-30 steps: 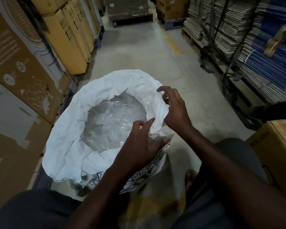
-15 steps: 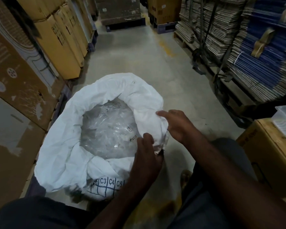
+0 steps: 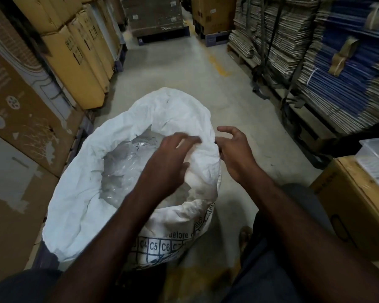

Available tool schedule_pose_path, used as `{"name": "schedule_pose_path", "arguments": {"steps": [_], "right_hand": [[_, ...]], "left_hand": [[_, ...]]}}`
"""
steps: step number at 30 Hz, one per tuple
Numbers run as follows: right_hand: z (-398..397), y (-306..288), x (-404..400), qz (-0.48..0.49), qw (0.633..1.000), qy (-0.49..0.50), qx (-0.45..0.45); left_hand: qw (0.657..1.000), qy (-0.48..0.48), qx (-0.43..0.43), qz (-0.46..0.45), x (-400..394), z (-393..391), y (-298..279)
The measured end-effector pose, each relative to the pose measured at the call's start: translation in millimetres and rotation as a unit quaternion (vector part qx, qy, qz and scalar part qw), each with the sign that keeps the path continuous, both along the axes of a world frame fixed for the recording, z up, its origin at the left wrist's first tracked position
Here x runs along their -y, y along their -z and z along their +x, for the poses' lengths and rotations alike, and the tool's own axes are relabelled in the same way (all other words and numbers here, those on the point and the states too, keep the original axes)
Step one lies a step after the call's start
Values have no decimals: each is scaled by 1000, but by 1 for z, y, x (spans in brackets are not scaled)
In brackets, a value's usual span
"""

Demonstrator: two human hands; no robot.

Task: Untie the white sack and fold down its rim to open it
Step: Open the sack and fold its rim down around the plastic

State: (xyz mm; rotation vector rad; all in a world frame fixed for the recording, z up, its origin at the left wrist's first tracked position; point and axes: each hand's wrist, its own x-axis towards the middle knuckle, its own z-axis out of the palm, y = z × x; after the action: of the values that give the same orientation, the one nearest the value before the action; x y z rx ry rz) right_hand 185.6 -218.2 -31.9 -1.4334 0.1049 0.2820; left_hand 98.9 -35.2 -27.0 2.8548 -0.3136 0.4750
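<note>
White sack [image 3: 79, 193] open, rim folded down; left hand [image 3: 169, 165] rests on rim, right hand [image 3: 234, 154] beside it, both grips released.

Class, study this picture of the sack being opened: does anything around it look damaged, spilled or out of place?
Yes: the big cardboard box left of the white sack is damaged, its printed face scuffed, scratched and torn in pale patches. Nothing looks spilled; the clear plastic bag sits inside the sack, whose rim is already folded down.

Dim, soft light; wide-angle bending at the edges.
The left hand [image 3: 170, 162] is smeared by motion; corners are darkened and the foreground is shadowed.
</note>
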Motion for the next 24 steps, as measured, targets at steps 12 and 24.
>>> {"name": "schedule_pose_path", "arguments": {"steps": [12,24], "right_hand": [[-18,21,-6,-228,964,-110,81],[4,22,9,10,994,-90,-56]], "left_hand": [[981,95,24,170,-20,91,0],[951,162,-138,224,-20,112,-17]]}}
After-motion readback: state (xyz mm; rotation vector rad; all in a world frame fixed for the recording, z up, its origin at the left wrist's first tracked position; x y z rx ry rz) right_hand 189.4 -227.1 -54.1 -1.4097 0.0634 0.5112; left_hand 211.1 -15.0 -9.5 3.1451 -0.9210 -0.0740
